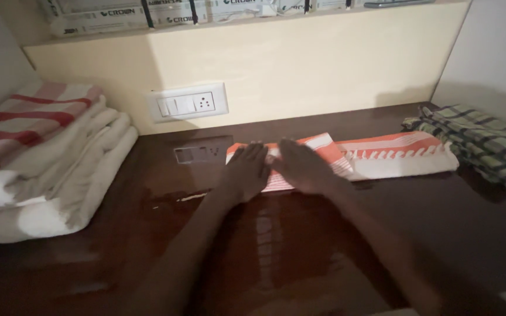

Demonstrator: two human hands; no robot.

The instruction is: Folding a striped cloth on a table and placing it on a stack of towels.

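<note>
Both hands lie flat, fingers spread wide & palms down, gripping nothing, on the folded orange-and-white striped cotton towel (pixel 346 157). Towel sits on the dark glossy brown wooden tabletop (pixel 300 257), near the back wall, approx 12 o'clock from the person. Its long axis runs 9-to-3 o'clock, i.e. crosswise to both forearms. Left hand (pixel 247 171) covers the towel's 9 o'clock end; right hand (pixel 303 167) is just beside it, touching or nearly so, toward the middle. So most of the towel's length stretches off to 3 o'clock of the right hand, making the right the nearer one for that uncovered part, w/ its fringed edge showing. Motion blur on the fingers; exact fingertip contact hard to tell.
</note>
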